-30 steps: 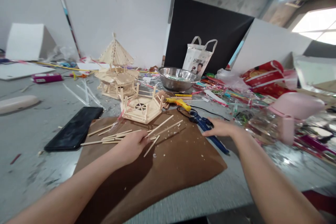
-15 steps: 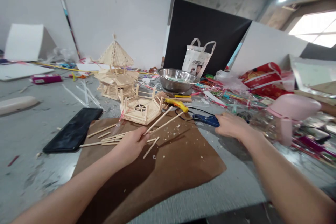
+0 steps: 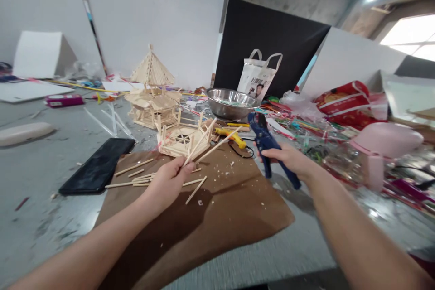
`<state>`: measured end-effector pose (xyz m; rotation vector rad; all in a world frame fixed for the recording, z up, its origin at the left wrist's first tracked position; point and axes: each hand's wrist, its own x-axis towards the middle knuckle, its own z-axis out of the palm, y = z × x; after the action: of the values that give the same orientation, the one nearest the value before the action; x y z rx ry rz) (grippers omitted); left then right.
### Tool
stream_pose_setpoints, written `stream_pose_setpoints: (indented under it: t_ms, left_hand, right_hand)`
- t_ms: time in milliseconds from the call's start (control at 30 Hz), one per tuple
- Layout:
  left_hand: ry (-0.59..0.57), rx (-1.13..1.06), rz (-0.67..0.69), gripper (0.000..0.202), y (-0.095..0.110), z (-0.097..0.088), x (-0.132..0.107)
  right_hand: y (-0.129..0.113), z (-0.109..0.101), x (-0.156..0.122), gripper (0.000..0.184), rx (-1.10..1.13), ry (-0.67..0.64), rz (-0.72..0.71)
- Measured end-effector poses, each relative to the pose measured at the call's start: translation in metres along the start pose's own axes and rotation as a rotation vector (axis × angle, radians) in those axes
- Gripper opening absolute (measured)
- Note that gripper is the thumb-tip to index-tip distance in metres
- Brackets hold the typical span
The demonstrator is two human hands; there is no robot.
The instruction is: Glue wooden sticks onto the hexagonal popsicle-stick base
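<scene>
My left hand [image 3: 175, 176] is closed on two thin wooden sticks [image 3: 220, 144], which fan out up and to the right. My right hand [image 3: 285, 159] grips a blue hand cutter [image 3: 263, 138], raised above the table with its head up and its two handles spread. More wooden sticks [image 3: 146, 179] lie on the brown board [image 3: 231, 222] under my left hand. Just beyond it is a low six-sided stick frame [image 3: 183, 141] with short posts. Behind that stands a stick pavilion [image 3: 152, 86] with a pointed roof. A yellow glue gun [image 3: 231, 137] lies between my hands.
A black phone [image 3: 98, 165] lies at the board's left edge. A steel bowl [image 3: 233, 104] and a white bag [image 3: 260, 74] stand at the back. To the right are a pink-lidded clear jug [image 3: 372, 154], a red packet [image 3: 343, 99] and scattered scraps.
My right hand has lifted the blue cutter off the table and brought it left and upright. The sticks in my left hand have shifted slightly and tilted up more.
</scene>
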<state>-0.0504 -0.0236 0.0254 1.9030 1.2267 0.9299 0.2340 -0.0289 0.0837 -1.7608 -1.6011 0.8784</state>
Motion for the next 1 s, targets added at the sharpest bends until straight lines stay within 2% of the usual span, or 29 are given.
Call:
stream_pose_setpoints:
  t_ms: [67,200,433,567,767,1000]
  left_hand:
    - [0.067,-0.092,-0.026,0.026,0.002,-0.001,-0.001]
    - [0.076,-0.155,-0.061,0.026,0.004,-0.003,-0.001]
    - [0.009,-0.11,-0.051,0.025,0.008,-0.002,-0.001]
    - [-0.014,-0.067,-0.05,0.025,0.007,-0.002,-0.001]
    - [-0.026,-0.037,-0.017,0.026,0.005,-0.002,0.0]
    - [-0.051,-0.036,-0.04,0.026,0.003,-0.002,0.001]
  right_hand:
    - [-0.005,0.022,0.006,0.02,0.181,-0.108,-0.016]
    - [-0.007,0.042,0.013,0.018,0.211,-0.175,-0.045]
    - [-0.01,0.046,0.005,0.018,-0.085,-0.11,-0.105]
    - [-0.014,0.052,0.002,0.015,-0.248,-0.068,-0.185]
    - [-0.011,0.051,0.001,0.013,-0.303,-0.009,-0.179]
    - [-0.008,0.05,-0.002,0.013,-0.313,0.019,-0.189]
